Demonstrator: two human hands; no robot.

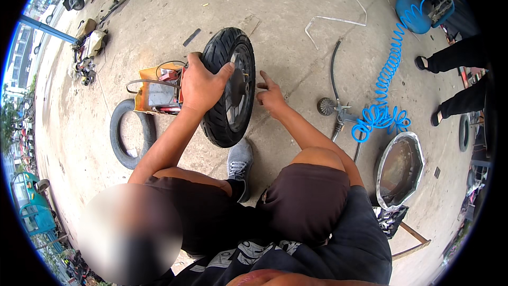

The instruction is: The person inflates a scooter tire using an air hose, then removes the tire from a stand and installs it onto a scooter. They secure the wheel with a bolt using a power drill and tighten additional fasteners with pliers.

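The wheel (243, 93) (black tyre, pale spokes, dark hub) stands roughly upright over the concrete floor (296, 16), in front of the crouching person and just beyond a grey laced shoe (240, 160). The left hand (203, 86) grasps it from the left side — palm across the tread, thumb reaching over toward the sidewall, the other fingers partly hidden. The right hand (271, 97) is on the other side of the wheel, near it but apart, with nothing in its grasp; its index finger is stretched out and the rest are loosely bent.

Just left of the wheel is an orange open box (142, 97) with red and grey items inside, and beside that a dark rubber ring (117, 136) lies flat. A short dark strip (192, 37) lies on the floor beyond.

To the right — well apart from the wheel — a round gauge (326, 106) sits near a tangle of blue coiled hose (390, 68), which runs up to a blue tank (411, 9). Nearer the person is a metal basin (419, 154) with an uneven pale rim. Another person's dark-trousered legs (459, 55) show at the right edge
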